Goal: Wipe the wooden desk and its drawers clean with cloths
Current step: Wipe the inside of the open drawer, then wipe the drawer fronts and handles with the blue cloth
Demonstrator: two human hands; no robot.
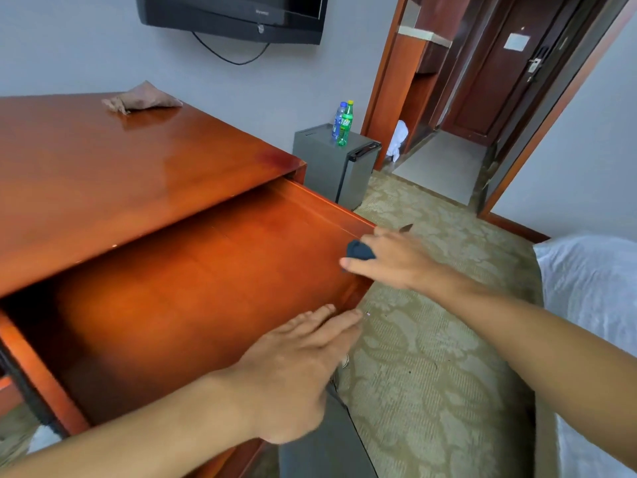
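The glossy wooden desk (103, 160) fills the left of the view. Its wide drawer (193, 281) is pulled out and I see nothing lying in it. My right hand (389, 257) grips a dark blue cloth (358, 250) at the drawer's right front corner. With straight fingers, my left hand (296, 370) lies flat on the drawer's front edge. A crumpled brown cloth (143, 98) lies on the far part of the desk top.
A small grey fridge (336, 163) stands right of the desk with two bottles (343, 124) on it. A white-covered bed (593, 305) is at the right. Patterned carpet (431, 357) lies between. A TV (234, 15) hangs above; a doorway (465, 108) opens beyond.
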